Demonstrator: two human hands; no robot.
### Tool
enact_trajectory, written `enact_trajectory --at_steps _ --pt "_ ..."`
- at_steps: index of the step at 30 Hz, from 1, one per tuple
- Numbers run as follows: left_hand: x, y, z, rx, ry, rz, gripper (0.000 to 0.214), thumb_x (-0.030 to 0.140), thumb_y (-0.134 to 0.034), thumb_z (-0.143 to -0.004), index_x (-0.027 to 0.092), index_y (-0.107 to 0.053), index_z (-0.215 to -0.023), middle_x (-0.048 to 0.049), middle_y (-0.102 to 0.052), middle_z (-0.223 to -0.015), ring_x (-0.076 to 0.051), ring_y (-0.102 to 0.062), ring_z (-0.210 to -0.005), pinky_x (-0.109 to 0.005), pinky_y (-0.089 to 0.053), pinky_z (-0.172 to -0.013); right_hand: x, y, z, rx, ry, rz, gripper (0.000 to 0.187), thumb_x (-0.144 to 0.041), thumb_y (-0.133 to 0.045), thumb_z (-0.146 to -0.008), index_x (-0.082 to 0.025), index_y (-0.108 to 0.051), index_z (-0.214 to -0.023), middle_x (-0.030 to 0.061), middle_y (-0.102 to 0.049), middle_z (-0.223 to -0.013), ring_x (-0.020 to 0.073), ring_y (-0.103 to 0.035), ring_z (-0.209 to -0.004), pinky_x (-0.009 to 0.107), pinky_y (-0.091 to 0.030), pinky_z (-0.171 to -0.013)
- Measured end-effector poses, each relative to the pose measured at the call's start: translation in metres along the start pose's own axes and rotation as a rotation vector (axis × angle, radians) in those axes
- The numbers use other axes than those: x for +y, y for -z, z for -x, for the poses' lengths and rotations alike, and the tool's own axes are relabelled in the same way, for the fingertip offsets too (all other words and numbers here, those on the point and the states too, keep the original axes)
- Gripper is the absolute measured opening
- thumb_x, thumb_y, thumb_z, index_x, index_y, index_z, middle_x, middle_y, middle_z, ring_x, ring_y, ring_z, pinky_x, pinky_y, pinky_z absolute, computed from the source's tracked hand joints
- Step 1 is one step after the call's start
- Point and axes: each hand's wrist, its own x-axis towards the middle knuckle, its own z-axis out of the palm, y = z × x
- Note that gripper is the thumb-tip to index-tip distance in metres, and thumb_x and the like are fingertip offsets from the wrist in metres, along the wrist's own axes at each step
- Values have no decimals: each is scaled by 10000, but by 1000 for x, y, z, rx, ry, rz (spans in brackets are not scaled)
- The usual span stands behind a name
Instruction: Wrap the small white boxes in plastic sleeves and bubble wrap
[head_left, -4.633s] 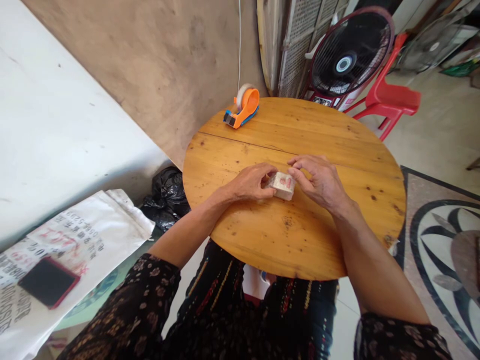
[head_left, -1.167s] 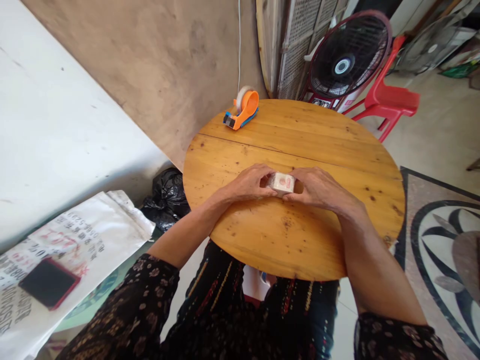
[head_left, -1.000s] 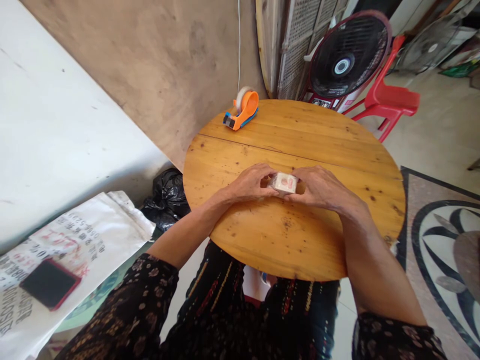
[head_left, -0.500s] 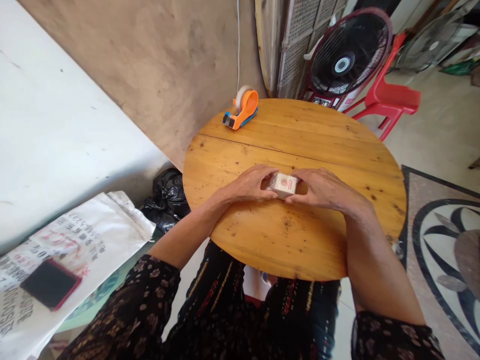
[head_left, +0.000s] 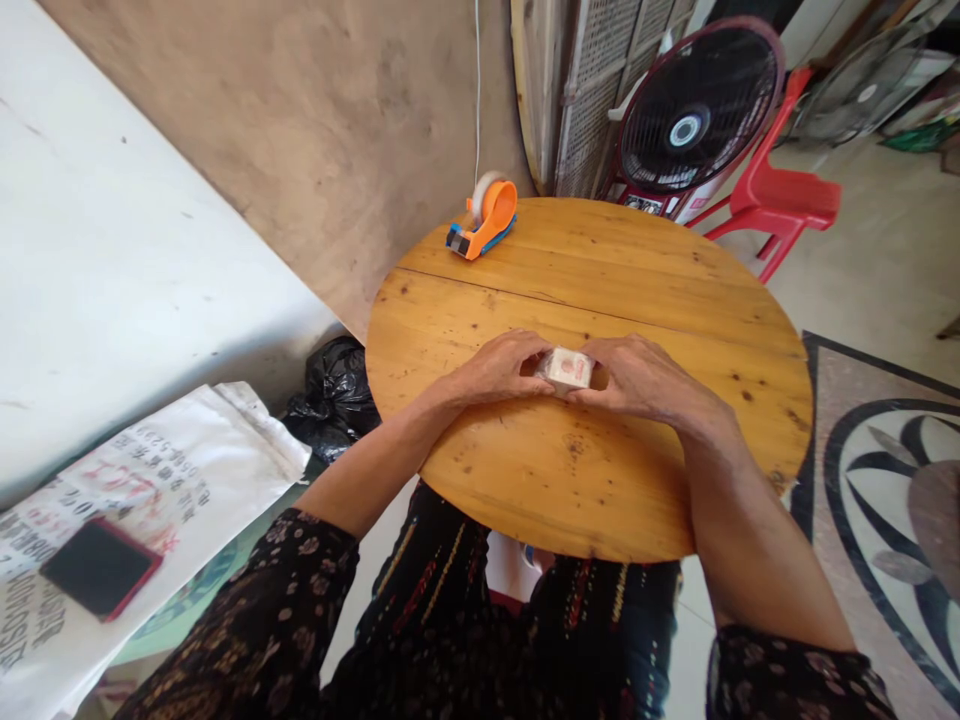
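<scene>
A small, pale, box-shaped block (head_left: 568, 368) with reddish print on its top and what seems a clear wrapping is between the two hands, at the middle of a round, yellow-brown wooden table (head_left: 577, 490). The left hand (head_left: 499, 368) is clamped on the left end of the block, with the thumb on the near side and the fingers on the far side. The right hand (head_left: 637, 375) is clamped on the right end in the same manner, and its thumb is at the near corner. Whether the block rests on the wood or is lifted a little, I cannot tell.

At the far left edge of the table stands an orange and blue plastic tape dispenser (head_left: 495, 215), which holds a roll of tape; it is well apart from both hands. Beyond the table, on the far right, there are a dark round fan (head_left: 697, 105) with a reddish rim and a red plastic chair (head_left: 795, 198). On the left, a dark phone-like device (head_left: 101, 565) with a red edge lies on a white printed sack (head_left: 232, 440).
</scene>
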Motion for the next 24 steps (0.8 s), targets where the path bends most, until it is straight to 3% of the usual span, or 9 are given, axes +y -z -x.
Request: enact_trajectory --at_steps 6,10,13,17,24 --pt "6 2 1 -16 50 -2 428 476 -679 -818 181 -660 -1128 -99 -674 -1094 -255 -604 -1016 -389 -472 -898 8 -1 2 -8 47 -32 420 -562 -625 -858 -189 -681 -1045 116 -748 -1023 309 -681 -893 381 -444 -746" --pt "10 4 4 -20 81 25 516 368 -635 -792 167 -608 -1267 -116 -659 -1220 -272 -600 -1111 -411 -477 -974 13 0 2 91 100 -82 559 -627 -627 -847 -187 -666 -1189 153 -727 -1186 357 -670 -1069 455 -470 -890" --pt "9 4 5 -13 81 46 603 369 -618 -779 162 -558 -1342 -129 -623 -1323 -287 -584 -1186 -426 -469 -1022 14 0 3 200 112 -135 482 -584 -636 -853 -209 -677 -1152 136 -738 -1145 336 -682 -1045 468 -475 -918" --pt "6 3 4 -38 72 2 672 396 -657 -751 140 -542 -1361 -150 -620 -1305 -302 -573 -1195 -448 -457 -1040 13 -2 3 327 129 -168 316 -497 -642 -867 -236 -698 -1036 103 -742 -1071 311 -686 -1003 455 -478 -884" --pt "9 3 3 -42 63 -3 563 381 -648 -778 171 -592 -1297 -126 -643 -1234 -281 -584 -1123 -427 -470 -985 8 -2 1 321 137 -192 156 -352 -603 -894 -248 -707 -946 75 -729 -1003 265 -671 -949 437 -453 -892"
